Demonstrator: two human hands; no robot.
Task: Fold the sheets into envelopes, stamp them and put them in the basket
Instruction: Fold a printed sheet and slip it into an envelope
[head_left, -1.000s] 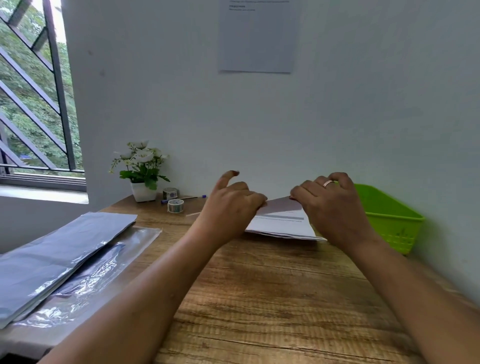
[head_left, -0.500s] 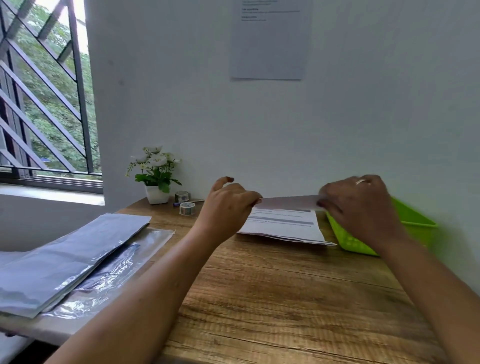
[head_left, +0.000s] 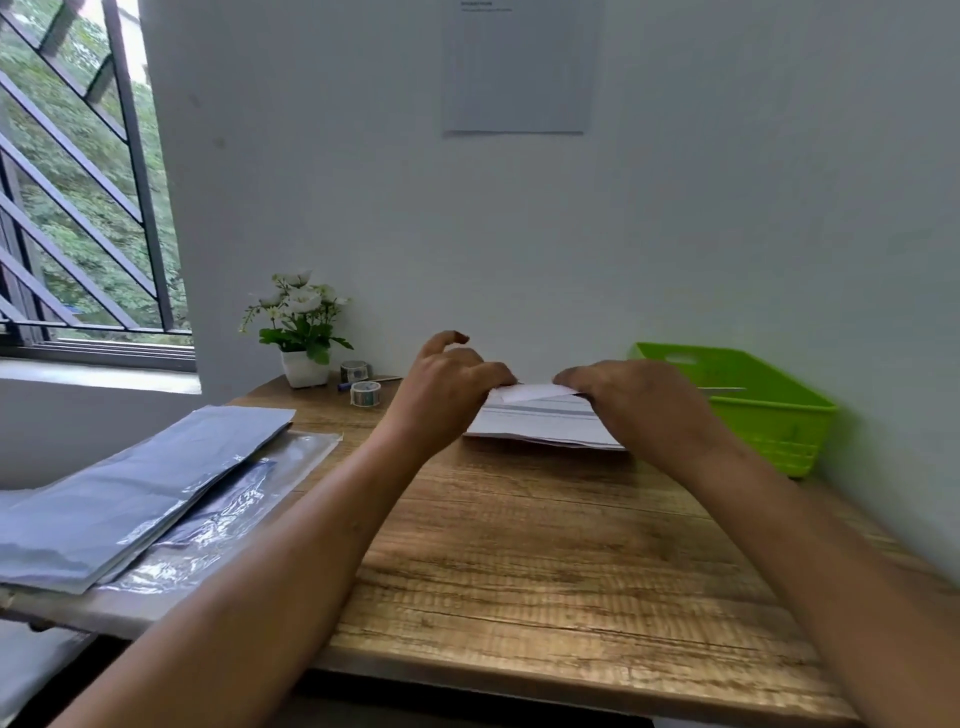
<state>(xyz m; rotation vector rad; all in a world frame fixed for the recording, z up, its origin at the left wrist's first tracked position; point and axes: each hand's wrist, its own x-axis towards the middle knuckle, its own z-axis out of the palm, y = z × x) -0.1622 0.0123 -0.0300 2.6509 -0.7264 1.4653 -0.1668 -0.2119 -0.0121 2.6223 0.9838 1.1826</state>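
A white printed sheet (head_left: 540, 418) lies at the back of the wooden table (head_left: 545, 545), near the wall. Its far edge is turned up into a folded flap (head_left: 532, 393). My left hand (head_left: 449, 387) pinches the flap's left end. My right hand (head_left: 631, 402) pinches its right end and covers the sheet's right part. A green plastic basket (head_left: 753, 400) stands just right of the sheet against the wall. Two rolls of stamps (head_left: 364, 393) sit at the back left.
A small white pot of flowers (head_left: 301, 332) stands in the back left corner, with a blue pen (head_left: 345, 386) beside it. Grey and clear plastic sleeves (head_left: 140, 493) cover the table's left side. A barred window is at the far left.
My hands have drawn closer together along the flap. The right hand slid left, away from the basket. The flap now shows as a short white strip between my fingers.
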